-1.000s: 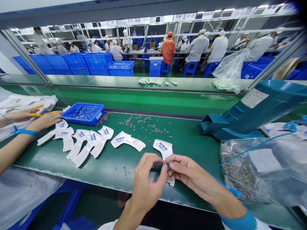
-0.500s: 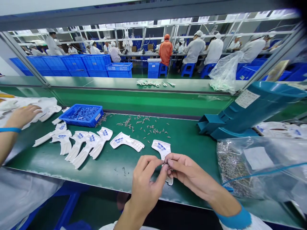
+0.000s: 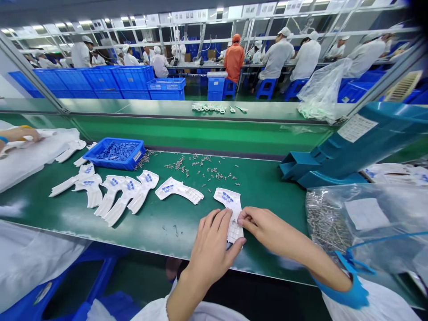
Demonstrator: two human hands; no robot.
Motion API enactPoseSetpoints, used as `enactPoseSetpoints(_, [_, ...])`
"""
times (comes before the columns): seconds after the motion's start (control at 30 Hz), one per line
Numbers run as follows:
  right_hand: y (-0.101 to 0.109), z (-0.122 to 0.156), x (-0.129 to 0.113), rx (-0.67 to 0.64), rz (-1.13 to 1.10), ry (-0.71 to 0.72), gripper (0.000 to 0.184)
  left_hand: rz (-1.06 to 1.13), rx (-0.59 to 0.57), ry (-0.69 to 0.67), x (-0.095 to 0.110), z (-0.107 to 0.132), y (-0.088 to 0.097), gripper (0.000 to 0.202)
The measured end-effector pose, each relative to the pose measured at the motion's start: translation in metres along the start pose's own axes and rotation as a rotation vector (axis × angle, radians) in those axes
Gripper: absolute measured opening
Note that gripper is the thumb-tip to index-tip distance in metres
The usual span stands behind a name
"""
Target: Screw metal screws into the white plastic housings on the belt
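A white plastic shell piece (image 3: pixel 229 196) with blue parts set in its wide end lies on the green bench in front of me. My left hand (image 3: pixel 214 243) rests on its left side and lower end, fingers stretched out and thumb apart. At its right edge my right hand (image 3: pixel 262 223) pinches thumb and forefinger together over small metal pieces (image 3: pixel 235 222); their exact kind is too small to tell. Another white shell (image 3: pixel 179 189) lies left of it. Several more shells (image 3: pixel 129 191) with blue parts lie farther left.
Loose metal bits (image 3: pixel 214 171) are scattered behind the shells. A blue tray (image 3: pixel 133 162) holds small blue parts. On the right stand a teal plastic bin (image 3: pixel 334 151) and a clear bag (image 3: pixel 326 223) of metal pieces. A co-worker's hand (image 3: pixel 20 133) is at far left.
My hands have parted from their shared pinch over the shell. The left now lies flat on the shell, and the right has lowered to its surface. The co-worker's hand moved left.
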State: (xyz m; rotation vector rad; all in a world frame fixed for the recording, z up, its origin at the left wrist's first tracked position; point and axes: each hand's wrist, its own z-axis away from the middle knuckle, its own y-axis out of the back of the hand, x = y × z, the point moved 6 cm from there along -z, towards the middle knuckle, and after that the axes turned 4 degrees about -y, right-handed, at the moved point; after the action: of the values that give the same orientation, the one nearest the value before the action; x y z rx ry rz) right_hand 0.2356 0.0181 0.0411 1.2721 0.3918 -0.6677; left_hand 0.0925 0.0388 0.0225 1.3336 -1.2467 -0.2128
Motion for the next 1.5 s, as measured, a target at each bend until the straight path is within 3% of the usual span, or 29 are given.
enactPoseSetpoints(0.27, [0.0, -0.003, -0.003, 0.002, 0.101, 0.01, 0.021, -0.02, -0.029, 0.021, 0.001, 0.0, -0.001, 0.057])
enactPoseSetpoints(0.7, [-0.002, -0.006, 0.0, -0.183, 0.08, -0.093, 0.026, -0.032, -0.026, 0.03, 0.001, 0.0, -0.001, 0.055])
enactPoseSetpoints(1.0, [-0.007, -0.005, 0.003, -0.124, 0.106, -0.109, 0.013, -0.026, -0.017, 0.034, 0.0, -0.001, -0.001, 0.055])
enactPoseSetpoints(1.2, [-0.005, 0.0, 0.0, -0.103, 0.045, -0.069, 0.018, -0.03, -0.018, 0.028, 0.0, 0.0, -0.003, 0.054])
enactPoseSetpoints(1.37, [-0.008, 0.01, -0.005, 0.028, 0.226, -0.069, 0.015, -0.039, -0.017, 0.028, 0.0, 0.0, -0.003, 0.053])
enactPoseSetpoints(1.5, [-0.014, 0.018, -0.01, 0.103, 0.362, -0.074, 0.018, -0.022, -0.017, 0.011, 0.001, 0.002, -0.002, 0.064])
